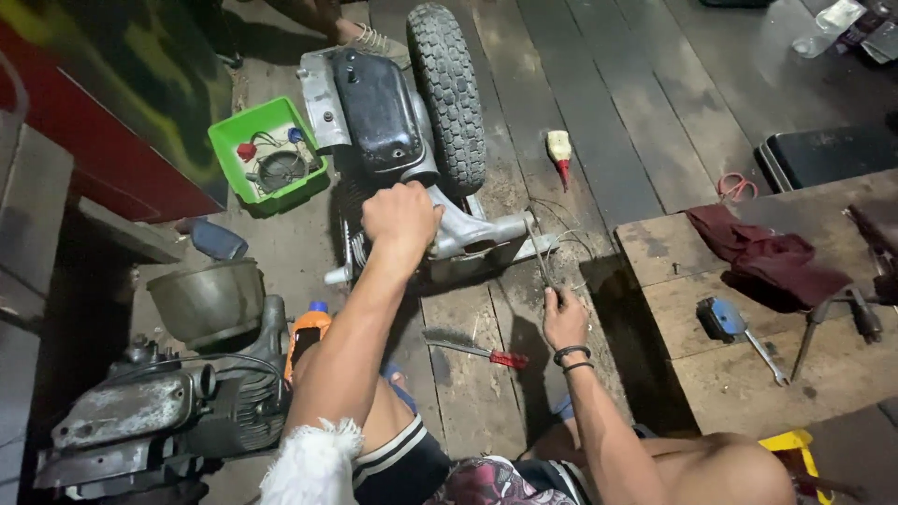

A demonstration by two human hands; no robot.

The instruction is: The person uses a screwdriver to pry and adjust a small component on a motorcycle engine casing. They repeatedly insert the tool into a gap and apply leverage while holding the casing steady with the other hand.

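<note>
A scooter's rear assembly [402, 140] lies on the plank floor, with a black cover, a grey metal arm [477, 229] and a knobbly tyre [449, 89]. My left hand [400, 220] is closed on the grey arm near its left end. My right hand [564, 318] grips a thin long tool [538, 252] whose tip reaches toward the arm's right end, among loose thin wires [571, 238]. Two dark bands circle my right wrist.
A green tray [224, 140] of small parts sits left. An engine [168, 402], a metal bowl [208, 301] and an orange bottle [309, 329] lie lower left. A red-handled brush [468, 348] lies between my arms. A wooden bench [730, 355] right holds cloth and wrenches. Someone's shoe [374, 42] shows at top.
</note>
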